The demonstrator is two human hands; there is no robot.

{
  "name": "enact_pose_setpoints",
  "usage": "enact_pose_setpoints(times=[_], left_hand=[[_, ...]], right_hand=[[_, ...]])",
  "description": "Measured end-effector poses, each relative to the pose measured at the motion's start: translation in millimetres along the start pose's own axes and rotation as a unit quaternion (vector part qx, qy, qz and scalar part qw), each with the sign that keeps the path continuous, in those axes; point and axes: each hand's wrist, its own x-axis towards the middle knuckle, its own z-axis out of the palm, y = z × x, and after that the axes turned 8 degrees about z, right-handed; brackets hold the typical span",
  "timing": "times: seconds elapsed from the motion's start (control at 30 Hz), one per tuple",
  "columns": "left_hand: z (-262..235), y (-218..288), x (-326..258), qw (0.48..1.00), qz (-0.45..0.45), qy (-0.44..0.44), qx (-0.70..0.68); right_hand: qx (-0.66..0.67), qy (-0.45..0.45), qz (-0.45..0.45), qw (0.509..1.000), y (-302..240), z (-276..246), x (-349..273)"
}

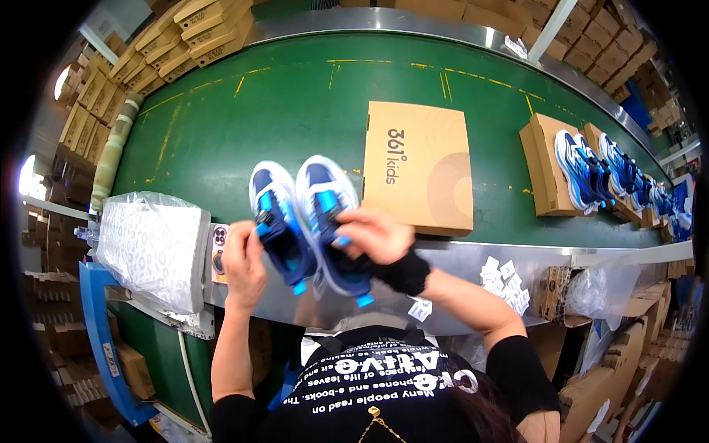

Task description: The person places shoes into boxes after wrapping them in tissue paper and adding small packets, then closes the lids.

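A pair of blue and white sneakers is in front of me, toes pointing away, over the near edge of the green belt. My left hand [244, 264] is closed at the outer collar of the left sneaker [272, 193], its fingertips by a blue tab. Over the opening of the right sneaker [323, 184], my right hand [379, 238] has its fingers bent in a pinch near the tongue and laces. A black band covers that wrist. The right palm and part of the shoe's opening are hidden. Just beyond stands a closed brown shoebox [417, 166].
Wrapped patterned paper [153, 247] lies at the left beside a phone-like object [219, 251]. Small white packets [505, 286] are scattered on the metal ledge [473, 258]. More boxes with sneakers [580, 171] line the belt [251, 111] at right. Stacked shoeboxes [185, 40] stand far left.
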Motion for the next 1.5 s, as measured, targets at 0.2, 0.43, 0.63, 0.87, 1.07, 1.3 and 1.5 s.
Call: enact_pose_setpoints(times=[0.2,0.43,0.63,0.87,1.07,1.3,1.5], left_hand=[[-25,-71,-105,0.988,-0.083,-0.095,0.086],[16,-35,-33,0.998,-0.046,-0.040,0.019],[119,15,4,0.978,0.148,-0.144,-0.006],[114,-45,-5,0.897,0.096,-0.382,0.203],[84,-64,-5,0.972,0.061,-0.227,0.003],[-18,-170,-47,0.995,-0.080,0.052,-0.011],[-156,-284,-118,0.913,-0.268,0.133,0.277]], right_hand=[[-0.433,-0.041,-0.288,0.853,106,23,-5],[-0.672,0.177,-0.164,0.700,103,-85,29],[-0.331,0.286,-0.242,0.866,26,-53,-6],[0.077,0.400,0.039,0.913,83,-139,-76],[-0.641,0.133,0.016,0.756,170,-84,-142],[-0.516,0.153,-0.071,0.840,186,-90,-121],[-0.219,0.261,-0.119,0.932,93,-22,-2]])
